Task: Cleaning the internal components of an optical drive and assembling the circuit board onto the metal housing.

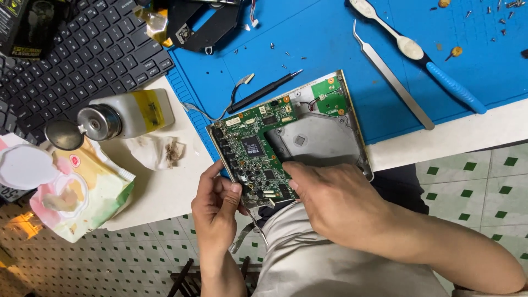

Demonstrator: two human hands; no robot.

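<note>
Green circuit board sits in a grey metal case, 1 of each, hanging off the table edge over my lap, part on the blue mat. Board: black chip mid, small parts all over, 2nd small green board at the case's far corner. Left hand closed on the board's near-left edge, thumb + fingers pinching it; a thin metal strip hangs below that hand, can't tell if I'm gripping it too. Right hand lies on the near edge of board/case, fingers curled and pressing down, not wrapped round anything.

Count on mat: 1 tweezers, 1 blue-handled tool, 1 black pry stick, loose screws top right, too small to count. 1 keyboard far left.

Containers: 1 plastic bottle, metal pump top w/ lid flipped open, contents not visible. 1 wipes pack, flap open. 1 dirty wipe beside bottle.
</note>
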